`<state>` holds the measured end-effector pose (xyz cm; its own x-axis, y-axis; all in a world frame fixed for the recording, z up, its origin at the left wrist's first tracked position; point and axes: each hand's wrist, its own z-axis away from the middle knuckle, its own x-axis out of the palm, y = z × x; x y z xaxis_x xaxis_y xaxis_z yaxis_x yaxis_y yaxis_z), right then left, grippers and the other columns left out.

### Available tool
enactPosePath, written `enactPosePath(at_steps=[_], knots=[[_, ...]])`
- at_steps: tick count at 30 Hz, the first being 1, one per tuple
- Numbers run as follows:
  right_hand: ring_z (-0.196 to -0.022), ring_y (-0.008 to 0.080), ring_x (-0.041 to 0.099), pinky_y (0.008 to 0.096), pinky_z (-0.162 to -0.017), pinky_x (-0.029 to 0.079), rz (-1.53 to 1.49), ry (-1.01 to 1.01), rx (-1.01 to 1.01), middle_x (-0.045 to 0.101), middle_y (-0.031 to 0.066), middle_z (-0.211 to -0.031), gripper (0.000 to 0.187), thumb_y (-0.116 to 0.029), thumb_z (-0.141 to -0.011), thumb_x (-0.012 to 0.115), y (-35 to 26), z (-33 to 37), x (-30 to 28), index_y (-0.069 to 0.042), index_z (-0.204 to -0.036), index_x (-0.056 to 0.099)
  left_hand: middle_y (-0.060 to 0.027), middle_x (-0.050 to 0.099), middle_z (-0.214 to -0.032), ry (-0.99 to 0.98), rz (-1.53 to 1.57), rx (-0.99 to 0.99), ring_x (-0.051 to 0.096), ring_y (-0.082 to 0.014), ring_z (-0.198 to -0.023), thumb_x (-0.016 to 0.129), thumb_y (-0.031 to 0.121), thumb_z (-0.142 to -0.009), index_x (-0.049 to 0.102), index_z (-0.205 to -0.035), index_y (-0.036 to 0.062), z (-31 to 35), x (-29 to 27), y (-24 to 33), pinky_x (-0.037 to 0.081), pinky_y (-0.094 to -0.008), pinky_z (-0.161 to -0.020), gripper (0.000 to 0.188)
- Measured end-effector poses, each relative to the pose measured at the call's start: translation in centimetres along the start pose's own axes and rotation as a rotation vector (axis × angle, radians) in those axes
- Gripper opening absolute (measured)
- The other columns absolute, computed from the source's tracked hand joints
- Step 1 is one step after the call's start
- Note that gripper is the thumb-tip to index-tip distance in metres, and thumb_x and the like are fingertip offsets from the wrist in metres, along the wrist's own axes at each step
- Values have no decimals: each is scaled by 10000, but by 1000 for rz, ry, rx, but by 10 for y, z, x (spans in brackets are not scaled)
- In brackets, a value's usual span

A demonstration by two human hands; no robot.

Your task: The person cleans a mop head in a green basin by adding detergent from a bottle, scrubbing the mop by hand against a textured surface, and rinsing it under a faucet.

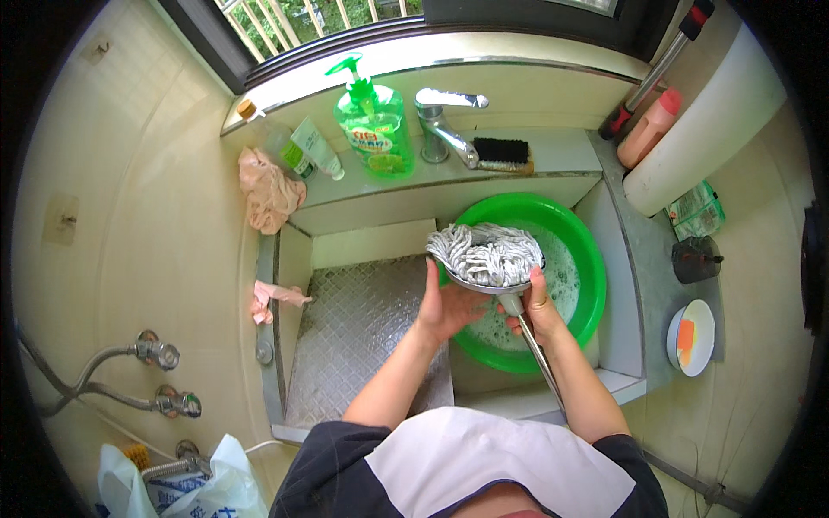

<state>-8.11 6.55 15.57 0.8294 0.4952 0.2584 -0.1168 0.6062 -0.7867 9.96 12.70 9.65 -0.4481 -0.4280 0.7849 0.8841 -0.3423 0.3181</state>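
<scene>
A round mop head with grey-white strings is tilted up in front of me, over a green basin of sudsy water. My left hand cups its left edge, thumb up along the rim and fingers reaching beneath the plate. On the other side my right hand grips the mop by the plate's edge beside the grey neck, its thumb on the rim. From that neck a metal mop handle slants down toward my body, passing by my right forearm.
Behind the basin stand a chrome faucet, a black-bristled brush and a green pump bottle. A wet textured washboard slab lies left in the sink. Pink cloths hang at the left edge; a white bowl sits right.
</scene>
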Motion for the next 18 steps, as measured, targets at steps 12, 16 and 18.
enactPosePath(at_steps=[12, 16, 18], knots=[[-456, 102, 458, 243, -372, 343, 141, 61, 9, 564, 38, -663, 741, -761, -763, 331, 36, 35, 25, -78, -897, 586, -131, 556, -1100, -238, -1557, 590, 535, -277, -1019, 722, 443, -684, 608, -1078, 83, 46, 51, 52, 431, -361, -880, 546], [-465, 101, 471, 243, -378, 356, 150, 92, -13, 569, 36, -646, 707, -731, -770, 353, 44, 34, 27, -78, -903, 588, -176, 494, -1099, -143, -1854, 739, 469, -333, -1054, 686, 443, -701, 586, -1101, 84, 69, 63, 31, 391, -400, -909, 546], [-468, 104, 477, 245, -388, 364, 153, 108, -60, 569, 34, -636, 689, -708, -791, 346, 47, 33, 31, -71, -893, 589, -195, 506, -1086, 9, -1960, 905, 473, -353, -1055, 656, 490, -714, 604, -1061, 77, 68, 63, 18, 400, -437, -886, 542]])
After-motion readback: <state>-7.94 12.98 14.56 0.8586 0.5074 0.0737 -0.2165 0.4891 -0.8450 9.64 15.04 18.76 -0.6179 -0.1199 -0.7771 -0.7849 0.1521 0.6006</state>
